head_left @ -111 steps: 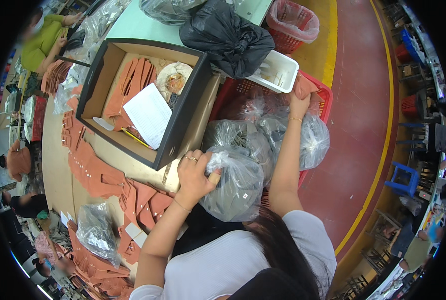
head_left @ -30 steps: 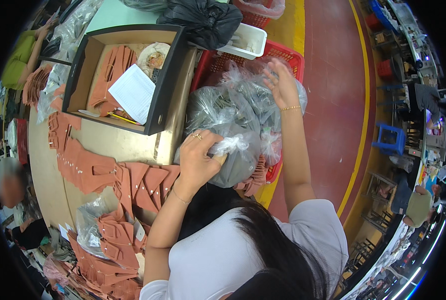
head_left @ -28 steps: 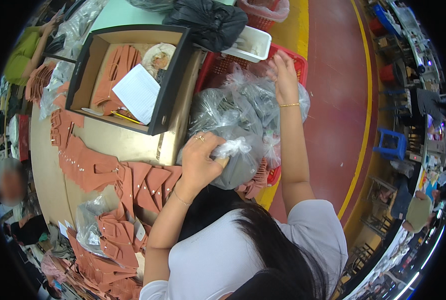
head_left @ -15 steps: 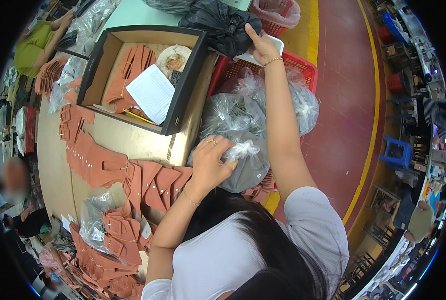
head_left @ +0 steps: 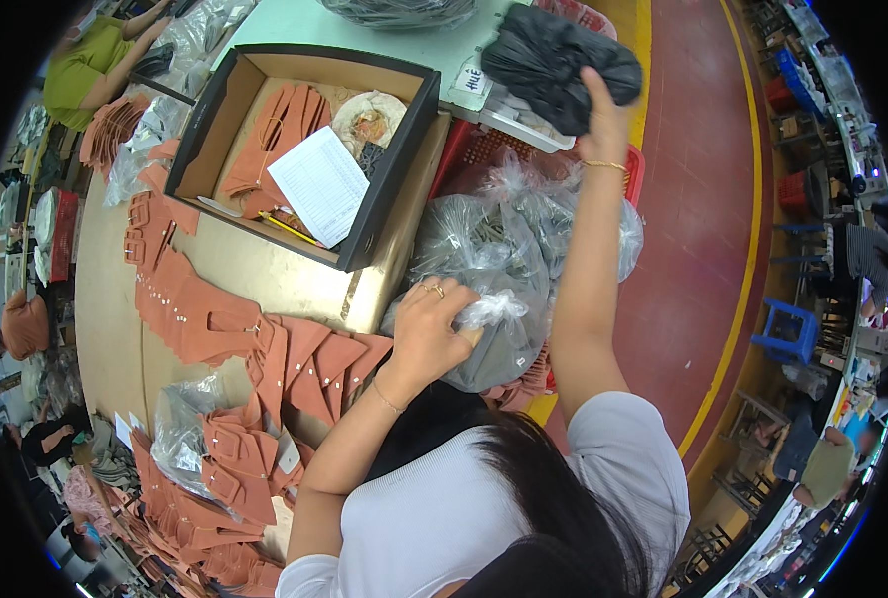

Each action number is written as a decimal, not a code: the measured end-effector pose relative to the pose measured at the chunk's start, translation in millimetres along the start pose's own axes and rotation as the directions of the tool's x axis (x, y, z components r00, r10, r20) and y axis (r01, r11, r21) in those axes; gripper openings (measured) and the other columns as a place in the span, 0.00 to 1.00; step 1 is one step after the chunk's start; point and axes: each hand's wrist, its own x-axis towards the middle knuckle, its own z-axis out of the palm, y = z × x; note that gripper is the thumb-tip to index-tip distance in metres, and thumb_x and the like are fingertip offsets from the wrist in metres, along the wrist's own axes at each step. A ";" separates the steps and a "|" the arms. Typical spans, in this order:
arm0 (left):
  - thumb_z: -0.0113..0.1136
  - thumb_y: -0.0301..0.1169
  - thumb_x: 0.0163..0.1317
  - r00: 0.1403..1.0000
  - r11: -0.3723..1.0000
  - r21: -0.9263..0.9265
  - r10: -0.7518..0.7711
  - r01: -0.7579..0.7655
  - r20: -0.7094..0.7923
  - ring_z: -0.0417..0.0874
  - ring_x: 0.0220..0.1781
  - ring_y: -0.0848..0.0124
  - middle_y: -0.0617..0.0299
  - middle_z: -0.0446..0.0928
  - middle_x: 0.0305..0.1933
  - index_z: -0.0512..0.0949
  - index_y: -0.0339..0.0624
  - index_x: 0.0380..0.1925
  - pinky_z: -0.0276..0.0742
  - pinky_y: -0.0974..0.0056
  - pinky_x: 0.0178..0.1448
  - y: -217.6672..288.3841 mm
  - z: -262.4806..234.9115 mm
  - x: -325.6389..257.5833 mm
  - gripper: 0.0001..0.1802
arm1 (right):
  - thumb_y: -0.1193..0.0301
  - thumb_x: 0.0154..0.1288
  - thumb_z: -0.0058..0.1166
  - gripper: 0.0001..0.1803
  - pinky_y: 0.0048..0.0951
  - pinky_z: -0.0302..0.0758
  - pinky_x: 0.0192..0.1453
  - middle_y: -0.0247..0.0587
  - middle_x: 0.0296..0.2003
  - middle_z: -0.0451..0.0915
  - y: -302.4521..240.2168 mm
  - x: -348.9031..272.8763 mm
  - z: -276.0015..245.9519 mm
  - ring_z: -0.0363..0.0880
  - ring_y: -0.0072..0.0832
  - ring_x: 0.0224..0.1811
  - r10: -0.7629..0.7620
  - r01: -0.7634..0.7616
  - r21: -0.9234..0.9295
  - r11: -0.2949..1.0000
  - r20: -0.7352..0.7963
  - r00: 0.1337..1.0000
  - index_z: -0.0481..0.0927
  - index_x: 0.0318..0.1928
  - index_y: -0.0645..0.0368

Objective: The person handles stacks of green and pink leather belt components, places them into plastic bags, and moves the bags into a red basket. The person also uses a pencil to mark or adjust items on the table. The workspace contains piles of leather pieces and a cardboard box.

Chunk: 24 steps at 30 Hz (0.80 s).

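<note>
A tan tabletop (head_left: 105, 319) spreads left of the left hand (head_left: 434, 329), with overlapping rust-coloured pieces (head_left: 205, 319) reaching close to that hand. A dark-sided box (head_left: 399, 169) stands ahead and to its left. The red basket (head_left: 635, 164) is below the right hand (head_left: 603, 120), which grips a black bag (head_left: 554, 65), thumb over its near side. The left hand is curled around the knotted neck of a clear bag (head_left: 509, 354). Just left of the right hand, partly under the black bag, shows a white tray (head_left: 529, 132). Inside the box, ahead-left of the left hand, lie a printed sheet (head_left: 319, 189) and a yellow pencil (head_left: 290, 229).
</note>
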 end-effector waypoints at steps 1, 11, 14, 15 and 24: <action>0.68 0.22 0.36 1.000 1.000 -0.005 0.002 -0.002 -0.002 0.74 0.31 0.55 0.56 0.73 0.26 0.77 0.38 0.28 0.70 0.57 0.39 -0.6 0.5 0.4 0.14 | 0.70 0.40 0.80 0.49 0.33 0.72 0.62 0.46 0.56 0.73 -11.4 1.6 -11.6 0.74 0.32 0.56 -0.064 0.059 -0.130 0.990 -0.035 0.997 0.63 0.62 0.67; 0.68 0.23 0.37 0.999 1.000 0.004 -0.011 0.012 -0.031 0.75 0.32 0.55 0.56 0.73 0.27 0.77 0.38 0.28 0.71 0.57 0.39 -2.3 5.5 5.0 0.14 | 0.58 0.40 0.79 0.46 0.33 0.74 0.57 0.52 0.51 0.77 -0.2 13.1 -42.3 0.79 0.37 0.52 -0.059 0.046 -0.723 0.689 0.008 0.998 0.68 0.56 0.68; 0.68 0.24 0.37 1.000 1.000 0.025 -0.016 0.016 -0.006 0.75 0.32 0.56 0.57 0.73 0.27 0.77 0.38 0.28 0.71 0.57 0.39 -2.4 3.3 4.3 0.14 | 0.54 0.39 0.79 0.48 0.35 0.74 0.57 0.53 0.50 0.78 28.6 30.4 -41.4 0.79 0.39 0.52 0.046 -0.053 -0.652 0.757 -0.028 0.999 0.69 0.55 0.68; 0.68 0.24 0.37 1.000 1.000 0.025 -0.009 0.009 -0.011 0.75 0.32 0.56 0.57 0.73 0.27 0.77 0.39 0.28 0.71 0.57 0.39 -2.6 3.4 4.4 0.14 | 0.54 0.39 0.79 0.48 0.35 0.74 0.57 0.53 0.50 0.78 35.0 35.6 -42.2 0.79 0.39 0.52 0.084 -0.088 -0.615 0.783 -0.036 0.996 0.69 0.55 0.69; 0.69 0.24 0.36 1.000 0.999 0.025 -0.021 0.022 -0.016 0.75 0.32 0.56 0.57 0.73 0.27 0.77 0.39 0.28 0.71 0.57 0.40 -4.4 4.6 5.5 0.15 | 0.46 0.39 0.77 0.50 0.39 0.74 0.57 0.57 0.48 0.80 -19.6 6.0 -34.9 0.80 0.45 0.51 -0.269 0.242 -0.872 0.426 0.133 0.954 0.71 0.54 0.71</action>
